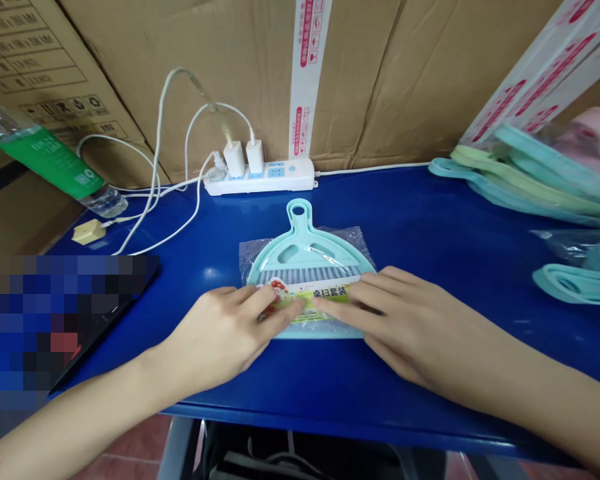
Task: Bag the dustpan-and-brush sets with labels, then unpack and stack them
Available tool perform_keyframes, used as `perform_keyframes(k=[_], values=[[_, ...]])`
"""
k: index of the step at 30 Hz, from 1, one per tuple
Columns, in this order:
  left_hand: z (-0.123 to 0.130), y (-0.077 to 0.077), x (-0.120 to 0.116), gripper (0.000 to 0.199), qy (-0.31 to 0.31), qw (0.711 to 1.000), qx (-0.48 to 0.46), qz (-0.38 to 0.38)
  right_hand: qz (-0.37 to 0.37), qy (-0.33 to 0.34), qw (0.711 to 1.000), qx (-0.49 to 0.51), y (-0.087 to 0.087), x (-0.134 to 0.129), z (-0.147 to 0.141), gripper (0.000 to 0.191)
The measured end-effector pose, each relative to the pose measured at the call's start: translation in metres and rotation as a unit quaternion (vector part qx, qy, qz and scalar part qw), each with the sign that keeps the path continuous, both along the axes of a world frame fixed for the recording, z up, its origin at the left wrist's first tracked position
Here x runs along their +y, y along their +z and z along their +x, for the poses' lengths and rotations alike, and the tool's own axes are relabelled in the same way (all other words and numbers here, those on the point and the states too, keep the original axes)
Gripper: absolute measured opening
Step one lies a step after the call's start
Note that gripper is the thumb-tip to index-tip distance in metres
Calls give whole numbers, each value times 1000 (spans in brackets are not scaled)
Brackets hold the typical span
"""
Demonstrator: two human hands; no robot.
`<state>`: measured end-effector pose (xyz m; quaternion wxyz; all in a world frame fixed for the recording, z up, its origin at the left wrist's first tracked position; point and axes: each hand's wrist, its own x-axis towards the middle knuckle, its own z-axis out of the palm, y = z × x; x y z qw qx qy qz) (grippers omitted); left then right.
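Observation:
On the blue table lies a light-blue dustpan and brush set, its round-holed handle pointing away from me. Grey bristles show across its middle, and a clear plastic bag is around it. A printed paper label, yellow-green with a mushroom picture, crosses the front half. My left hand has bent fingers closed at the label's left part, the thumb reaching to its middle. From the other side my right hand has its fingers on the label's right part. Both hands partly hide the label and the dustpan's front corners.
Behind stands a white power strip with chargers and loose white cables. A green-labelled bottle leans at the left, above a dark blurred-out object. More dustpan sets are piled at the right. Cardboard boxes wall the back.

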<state>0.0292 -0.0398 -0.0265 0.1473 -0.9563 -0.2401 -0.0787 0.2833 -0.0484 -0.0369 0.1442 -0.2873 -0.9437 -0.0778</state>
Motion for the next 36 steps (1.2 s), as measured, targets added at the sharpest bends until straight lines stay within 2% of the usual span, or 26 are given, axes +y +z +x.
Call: perform_keyframes(k=[6,11,18,26,36], values=[[4,-3,0,41,17,1000,11,-2,32,-13,999,-6,-8,1,-7,45],[8,-3,-1,44,26,999,33,-5,51,-31,998,-13,-7,-3,-9,45],[4,5,3,44,47,997,50,-44,33,-54,998,-12,-1,-3,-5,39],[-3,7,8,45,56,997,22,-52,29,-67,997,-11,4,-2,4,48],[-12,21,12,47,79,987,20,-137,2,-79,997,-10,6,-2,15,49]])
